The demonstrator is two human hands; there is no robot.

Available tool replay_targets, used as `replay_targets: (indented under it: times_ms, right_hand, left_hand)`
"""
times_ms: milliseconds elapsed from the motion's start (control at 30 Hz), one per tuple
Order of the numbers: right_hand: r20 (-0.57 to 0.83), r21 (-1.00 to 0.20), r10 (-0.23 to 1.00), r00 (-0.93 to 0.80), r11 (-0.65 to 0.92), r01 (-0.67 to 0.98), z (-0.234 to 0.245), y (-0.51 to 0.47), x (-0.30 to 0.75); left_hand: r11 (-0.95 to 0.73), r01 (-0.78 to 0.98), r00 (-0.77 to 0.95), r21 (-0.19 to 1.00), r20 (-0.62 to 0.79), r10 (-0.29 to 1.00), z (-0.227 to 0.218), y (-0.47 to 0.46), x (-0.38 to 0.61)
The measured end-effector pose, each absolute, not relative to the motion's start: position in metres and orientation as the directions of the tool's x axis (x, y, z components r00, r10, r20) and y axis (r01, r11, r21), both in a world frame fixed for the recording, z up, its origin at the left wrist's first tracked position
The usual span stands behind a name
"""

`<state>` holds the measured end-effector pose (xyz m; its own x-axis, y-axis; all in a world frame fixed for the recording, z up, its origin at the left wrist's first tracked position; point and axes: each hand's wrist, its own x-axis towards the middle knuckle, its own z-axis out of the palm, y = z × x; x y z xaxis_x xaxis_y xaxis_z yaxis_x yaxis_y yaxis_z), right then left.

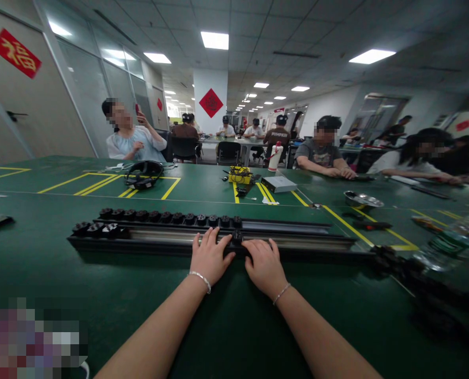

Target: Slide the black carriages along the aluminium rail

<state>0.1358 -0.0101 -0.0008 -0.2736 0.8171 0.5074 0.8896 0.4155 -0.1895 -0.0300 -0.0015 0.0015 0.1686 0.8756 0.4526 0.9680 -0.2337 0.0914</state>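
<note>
A long black rail [171,245] with a metallic channel lies across the green table. My left hand [209,257] grips it near the middle, fingers over the channel and thumb at the front side. Mirroring it, my right hand [266,265] grips the rail just to the right. Between my two index fingertips sits a small black block [237,237], which looks like a track socket. Several similar blocks [96,228] sit at the rail's left end. Behind, a second black rail [287,227] carries a row of round-topped black blocks [178,217].
A black headset [143,175], a yellow item with black cables [240,174], a grey box [278,183] and a white bottle [274,158] stand farther back. To the right are a metal bowl [363,199], a plastic bottle [451,245] and dark cabling [403,268]. Several people sit around.
</note>
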Motion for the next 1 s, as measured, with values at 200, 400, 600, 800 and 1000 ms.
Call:
replay_targets:
  times_ms: [200, 400, 600, 800, 1000]
  right_hand:
    - [0.505, -0.184, 0.819, -0.273, 0.411, 0.893, 0.0005, -0.0105, 0.1359]
    - [0.513, -0.206, 0.817, -0.264, 0.415, 0.886, 0.0010, -0.0101, 0.1353]
    - [0.515, -0.177, 0.814, -0.267, 0.406, 0.896, -0.0002, -0.0097, 0.1356]
    - [0.519, -0.202, 0.813, -0.264, 0.417, 0.886, -0.0016, -0.0091, 0.1362]
    - [0.524, -0.215, 0.810, -0.262, 0.424, 0.880, -0.0022, -0.0086, 0.1362]
  left_hand:
    - [-0.231, 0.968, 0.166, 0.098, 0.439, 0.883, 0.0027, -0.0016, -0.0299]
    - [-0.236, 0.967, 0.171, 0.093, 0.449, 0.877, 0.0025, -0.0013, -0.0301]
    - [-0.231, 0.969, 0.166, 0.091, 0.453, 0.876, 0.0019, -0.0011, -0.0298]
    - [-0.228, 0.970, 0.166, 0.087, 0.449, 0.878, 0.0018, -0.0011, -0.0295]
    - [-0.227, 0.970, 0.164, 0.091, 0.448, 0.879, 0.0038, -0.0019, -0.0289]
